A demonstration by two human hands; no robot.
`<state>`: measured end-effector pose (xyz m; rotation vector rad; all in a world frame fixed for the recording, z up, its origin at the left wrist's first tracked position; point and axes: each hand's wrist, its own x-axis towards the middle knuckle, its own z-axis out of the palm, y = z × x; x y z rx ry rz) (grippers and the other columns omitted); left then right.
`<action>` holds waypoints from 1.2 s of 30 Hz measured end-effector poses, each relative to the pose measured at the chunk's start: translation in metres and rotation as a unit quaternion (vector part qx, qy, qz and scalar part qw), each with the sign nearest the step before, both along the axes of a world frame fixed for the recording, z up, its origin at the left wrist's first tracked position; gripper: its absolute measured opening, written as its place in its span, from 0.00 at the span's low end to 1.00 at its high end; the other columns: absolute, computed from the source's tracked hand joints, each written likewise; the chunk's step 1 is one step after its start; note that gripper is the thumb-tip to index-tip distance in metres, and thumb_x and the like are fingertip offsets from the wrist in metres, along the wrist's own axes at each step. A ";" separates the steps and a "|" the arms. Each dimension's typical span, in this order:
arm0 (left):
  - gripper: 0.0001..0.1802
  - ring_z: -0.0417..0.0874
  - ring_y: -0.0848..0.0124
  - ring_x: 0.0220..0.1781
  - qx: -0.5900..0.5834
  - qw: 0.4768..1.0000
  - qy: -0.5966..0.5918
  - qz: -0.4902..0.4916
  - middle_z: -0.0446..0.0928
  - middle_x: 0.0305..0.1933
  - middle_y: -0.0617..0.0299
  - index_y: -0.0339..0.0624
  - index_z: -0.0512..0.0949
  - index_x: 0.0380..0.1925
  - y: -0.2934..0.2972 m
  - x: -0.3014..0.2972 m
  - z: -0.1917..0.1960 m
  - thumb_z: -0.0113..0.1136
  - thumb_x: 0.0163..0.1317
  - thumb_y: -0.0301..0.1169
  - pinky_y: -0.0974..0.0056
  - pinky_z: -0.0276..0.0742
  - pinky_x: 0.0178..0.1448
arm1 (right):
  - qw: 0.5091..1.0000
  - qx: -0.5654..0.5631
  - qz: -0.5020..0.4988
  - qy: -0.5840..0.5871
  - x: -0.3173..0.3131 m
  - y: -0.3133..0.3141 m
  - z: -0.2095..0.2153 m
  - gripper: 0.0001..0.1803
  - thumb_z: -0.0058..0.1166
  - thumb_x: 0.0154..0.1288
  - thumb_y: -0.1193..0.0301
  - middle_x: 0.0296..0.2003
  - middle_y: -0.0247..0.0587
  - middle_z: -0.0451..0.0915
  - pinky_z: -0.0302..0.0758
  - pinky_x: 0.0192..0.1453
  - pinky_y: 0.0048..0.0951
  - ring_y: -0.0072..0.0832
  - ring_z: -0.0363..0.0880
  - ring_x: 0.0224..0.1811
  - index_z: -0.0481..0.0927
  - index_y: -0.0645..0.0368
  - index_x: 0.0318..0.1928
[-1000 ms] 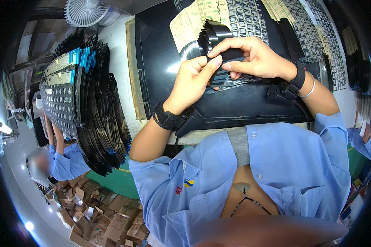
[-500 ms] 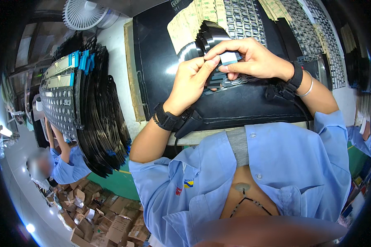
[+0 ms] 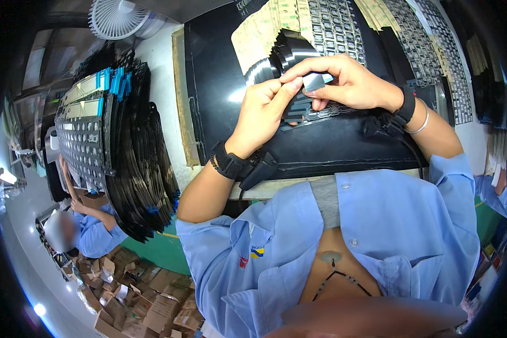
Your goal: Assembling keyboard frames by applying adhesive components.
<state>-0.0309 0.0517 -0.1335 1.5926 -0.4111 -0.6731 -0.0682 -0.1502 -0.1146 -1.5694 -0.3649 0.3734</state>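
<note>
Both my hands are raised over a black work mat. My left hand and my right hand pinch a small grey rectangular piece between thumbs and fingertips. Just behind and below my fingers lies a fanned stack of glossy black strips, and a black keyboard-like sheet lies flat under my hands. Each wrist wears a black strap, with a cable running from the right one.
A tall leaning stack of black keyboard sheets with blue tabs stands at left. Rows of perforated sheets lie at the back right. A white fan sits top left. A co-worker in blue sits lower left above cardboard boxes.
My hands have lifted the small grey piece slightly up from the black sheet and drawn closer together around it.
</note>
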 end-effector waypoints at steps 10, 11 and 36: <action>0.17 0.68 0.86 0.25 0.001 1.000 0.006 -0.004 0.74 0.23 0.73 0.32 0.82 0.36 0.002 0.000 -0.002 0.55 0.68 0.37 0.75 0.65 0.26 | 0.986 -0.046 -0.017 -0.159 0.007 0.001 -0.012 0.19 0.55 0.59 0.79 0.42 0.37 0.81 0.79 0.35 0.18 0.18 0.80 0.29 0.77 0.60 0.53; 0.17 0.68 0.86 0.25 0.001 1.000 0.012 -0.005 0.74 0.23 0.73 0.32 0.82 0.36 0.002 0.000 -0.001 0.55 0.68 0.37 0.76 0.65 0.26 | 0.952 -0.087 -0.020 -0.292 0.010 0.001 -0.015 0.19 0.57 0.58 0.77 0.43 0.36 0.81 0.78 0.35 0.18 0.17 0.80 0.29 0.77 0.60 0.52; 0.17 0.72 0.85 0.24 0.024 0.999 0.019 -0.029 0.76 0.24 0.70 0.32 0.81 0.38 0.002 0.001 0.014 0.54 0.68 0.38 0.76 0.69 0.24 | 0.999 -0.018 -0.013 -0.040 -0.001 0.003 -0.001 0.19 0.54 0.62 0.79 0.38 0.34 0.81 0.79 0.34 0.18 0.15 0.79 0.28 0.76 0.57 0.54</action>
